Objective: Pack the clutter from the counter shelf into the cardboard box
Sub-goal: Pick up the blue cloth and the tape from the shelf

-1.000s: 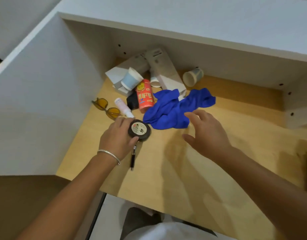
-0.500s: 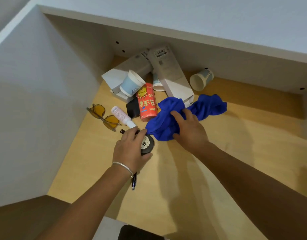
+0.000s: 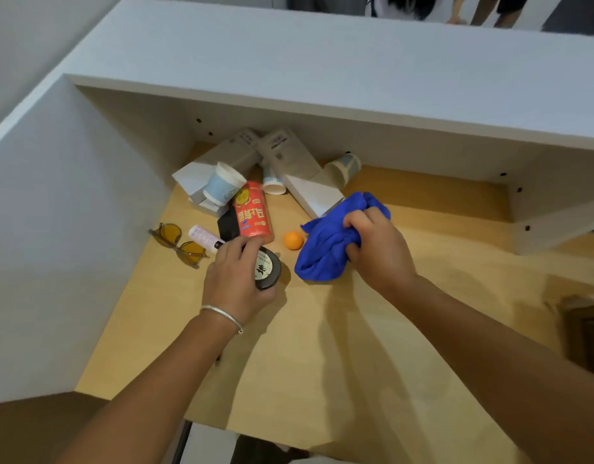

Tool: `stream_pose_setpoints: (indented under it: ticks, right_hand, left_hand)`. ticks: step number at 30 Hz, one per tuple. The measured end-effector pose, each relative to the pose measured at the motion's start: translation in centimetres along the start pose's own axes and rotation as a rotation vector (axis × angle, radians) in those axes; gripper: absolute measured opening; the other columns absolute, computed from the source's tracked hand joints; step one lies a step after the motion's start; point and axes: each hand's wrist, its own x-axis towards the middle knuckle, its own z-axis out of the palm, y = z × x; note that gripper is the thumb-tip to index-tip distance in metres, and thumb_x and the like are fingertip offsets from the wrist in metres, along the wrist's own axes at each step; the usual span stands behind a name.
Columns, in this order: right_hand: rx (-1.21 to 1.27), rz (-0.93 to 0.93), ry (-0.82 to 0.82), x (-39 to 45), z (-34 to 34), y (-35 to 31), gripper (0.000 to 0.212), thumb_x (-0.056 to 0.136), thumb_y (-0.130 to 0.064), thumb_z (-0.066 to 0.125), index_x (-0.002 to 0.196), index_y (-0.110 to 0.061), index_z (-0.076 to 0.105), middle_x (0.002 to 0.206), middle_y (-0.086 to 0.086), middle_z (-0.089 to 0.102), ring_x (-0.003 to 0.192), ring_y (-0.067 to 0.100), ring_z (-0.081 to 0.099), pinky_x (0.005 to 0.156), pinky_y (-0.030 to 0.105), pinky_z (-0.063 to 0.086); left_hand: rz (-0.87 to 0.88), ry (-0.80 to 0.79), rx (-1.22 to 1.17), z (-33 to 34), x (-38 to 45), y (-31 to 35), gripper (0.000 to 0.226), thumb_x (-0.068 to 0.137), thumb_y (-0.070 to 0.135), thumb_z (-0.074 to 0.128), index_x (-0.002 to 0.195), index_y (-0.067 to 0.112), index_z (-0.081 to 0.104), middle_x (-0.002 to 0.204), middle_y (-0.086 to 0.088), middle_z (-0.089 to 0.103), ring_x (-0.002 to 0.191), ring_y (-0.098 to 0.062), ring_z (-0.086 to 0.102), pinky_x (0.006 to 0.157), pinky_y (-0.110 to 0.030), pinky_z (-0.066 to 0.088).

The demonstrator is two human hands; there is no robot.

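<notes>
Blue cloth (image 3: 325, 249) bunched in the right hand (image 3: 379, 249), black round tin (image 3: 267, 267) grasped by the left hand (image 3: 237, 279); both likely need lifting boxward next.

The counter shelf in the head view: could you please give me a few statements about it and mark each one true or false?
1. The right hand grips the blue cloth. True.
2. The left hand holds the red can. False: it grips a round black tin; the can lies untouched on the shelf.
3. A small orange ball lies between the can and the cloth. True.
4. The yellow-lensed glasses lie to the right of the cloth. False: they lie at the left, near the side wall.
5. All three paper cups stand upright. False: the cup by the back wall lies on its side.
</notes>
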Motion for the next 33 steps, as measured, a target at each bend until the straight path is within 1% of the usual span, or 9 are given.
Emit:
stream_pose_setpoints:
  ticks: [2, 6, 9, 13, 18, 21, 28, 31, 33]
  right_hand:
    - [0.027, -0.015, 0.083, -1.3, -2.7, 0.4, 0.029, 0.072, 0.0, 0.057, 0.097, -0.014, 0.057, 0.097, 0.0, 0.051, 0.082, 0.02, 0.048, 0.061, 0.031, 0.041]
    - [0.061, 0.019, 0.196, -4.1, -8.5, 1.7, 0.028, 0.075, -0.007, 0.058, 0.098, -0.022, 0.054, 0.099, -0.007, 0.046, 0.08, 0.016, 0.049, 0.061, 0.032, 0.043]
    - [0.085, 0.057, 0.301, -6.8, -13.2, 3.1, 0.03, 0.076, -0.008, 0.058, 0.098, -0.028, 0.053, 0.098, -0.013, 0.044, 0.074, 0.01, 0.049, 0.054, 0.025, 0.042]
    - [0.047, 0.087, 0.47, -11.3, -19.9, 5.4, 0.033, 0.074, -0.006, 0.061, 0.101, -0.025, 0.055, 0.101, -0.009, 0.048, 0.08, 0.006, 0.045, 0.071, 0.023, 0.04]
    - [-0.037, 0.137, 0.622, -17.9, -27.3, 8.5, 0.032, 0.074, -0.007, 0.062, 0.101, -0.023, 0.056, 0.098, -0.008, 0.049, 0.081, 0.002, 0.042, 0.072, 0.006, 0.032]
    - [-0.09, 0.189, 0.703, -22.0, -30.9, 10.3, 0.031, 0.073, -0.006, 0.063, 0.1, -0.02, 0.057, 0.098, -0.004, 0.051, 0.081, 0.002, 0.041, 0.074, 0.003, 0.031]
    - [-0.186, 0.361, 0.803, -31.7, -36.1, 14.1, 0.031, 0.071, -0.008, 0.064, 0.1, -0.017, 0.059, 0.097, 0.001, 0.055, 0.083, 0.009, 0.047, 0.072, 0.019, 0.036]
    - [-0.225, 0.487, 0.756, -35.3, -36.6, 15.4, 0.031, 0.072, -0.012, 0.066, 0.101, -0.021, 0.057, 0.101, 0.0, 0.055, 0.086, 0.017, 0.051, 0.075, 0.034, 0.044]
    - [-0.246, 0.58, 0.661, -37.2, -36.5, 16.3, 0.034, 0.072, -0.012, 0.067, 0.102, -0.024, 0.056, 0.104, -0.001, 0.054, 0.09, 0.02, 0.053, 0.078, 0.04, 0.046]
  left_hand:
    - [0.058, 0.035, 0.002, -0.7, 0.2, 2.1, 0.072, 0.057, 0.029, 0.079, 0.123, 0.015, 0.054, 0.119, -0.006, 0.054, 0.108, -0.028, 0.05, 0.083, -0.042, 0.047]
    - [0.152, 0.079, -0.002, -1.7, 0.6, 7.2, 0.073, 0.058, 0.029, 0.079, 0.125, 0.014, 0.053, 0.12, -0.006, 0.053, 0.11, -0.028, 0.049, 0.087, -0.04, 0.045]
    - [0.241, 0.104, -0.015, -2.3, 0.5, 11.7, 0.073, 0.059, 0.031, 0.078, 0.125, 0.015, 0.052, 0.121, -0.004, 0.052, 0.109, -0.026, 0.048, 0.088, -0.037, 0.043]
    - [0.366, 0.111, -0.041, -2.7, 0.1, 18.7, 0.074, 0.06, 0.035, 0.076, 0.127, 0.018, 0.05, 0.124, -0.001, 0.051, 0.113, -0.024, 0.047, 0.091, -0.037, 0.044]
    - [0.533, 0.114, -0.126, -2.5, -0.9, 28.5, 0.074, 0.059, 0.034, 0.075, 0.127, 0.02, 0.05, 0.126, 0.001, 0.05, 0.114, -0.023, 0.045, 0.089, -0.039, 0.045]
    - [0.647, 0.093, -0.168, -2.0, -2.0, 34.2, 0.073, 0.059, 0.036, 0.074, 0.127, 0.021, 0.049, 0.127, 0.001, 0.049, 0.115, -0.023, 0.045, 0.09, -0.041, 0.045]
    - [0.862, 0.048, -0.237, 0.1, -4.7, 45.6, 0.074, 0.062, 0.037, 0.074, 0.129, 0.02, 0.048, 0.128, 0.0, 0.05, 0.118, -0.022, 0.046, 0.098, -0.037, 0.04]
    - [0.929, 0.008, -0.257, 1.5, -6.0, 49.2, 0.075, 0.062, 0.04, 0.074, 0.129, 0.022, 0.047, 0.129, 0.001, 0.05, 0.118, -0.021, 0.046, 0.098, -0.037, 0.041]
    - [0.954, -0.026, -0.243, 2.7, -6.8, 51.0, 0.077, 0.062, 0.041, 0.075, 0.131, 0.023, 0.046, 0.13, 0.002, 0.049, 0.119, -0.02, 0.045, 0.096, -0.037, 0.043]
